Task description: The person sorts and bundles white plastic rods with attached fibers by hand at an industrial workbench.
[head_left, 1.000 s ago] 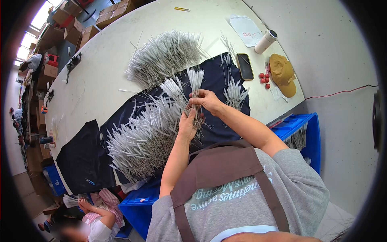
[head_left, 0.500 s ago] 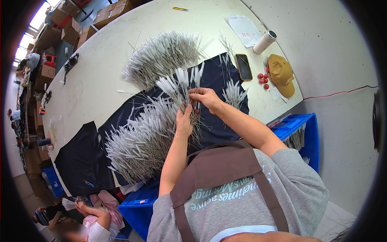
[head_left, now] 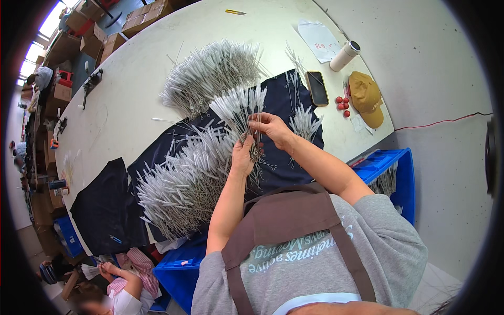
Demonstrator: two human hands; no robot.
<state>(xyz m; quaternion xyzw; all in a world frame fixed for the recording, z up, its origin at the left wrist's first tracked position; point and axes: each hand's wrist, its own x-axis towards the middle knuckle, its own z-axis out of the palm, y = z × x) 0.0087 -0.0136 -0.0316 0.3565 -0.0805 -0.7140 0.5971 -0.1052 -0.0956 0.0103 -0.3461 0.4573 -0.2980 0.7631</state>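
A fanned bunch of thin wire straw brushes (head_left: 239,105) with white bristle heads is held upright between my two hands. My left hand (head_left: 242,155) is closed round the wire stems from the left and below. My right hand (head_left: 270,128) pinches stems at the bunch's right side, just under the bristles. Wire ends with small loops hang beneath the hands. A large heap of similar brushes (head_left: 181,181) lies to the left on a dark cloth (head_left: 107,210). Another big pile (head_left: 210,73) rests beyond the bunch, and a small cluster (head_left: 304,123) lies to the right.
On the white table (head_left: 273,31) are a phone (head_left: 317,87), a pale bottle (head_left: 345,55), a mustard cap (head_left: 366,98), red balls (head_left: 343,102) and a paper sheet (head_left: 317,42). Blue crates (head_left: 407,178) stand at the near edge. A co-worker (head_left: 131,281) holds brushes at lower left.
The brush heads in the bunch have drawn into a more even fan. Both hands have shifted slightly to the right. The piles look the same.
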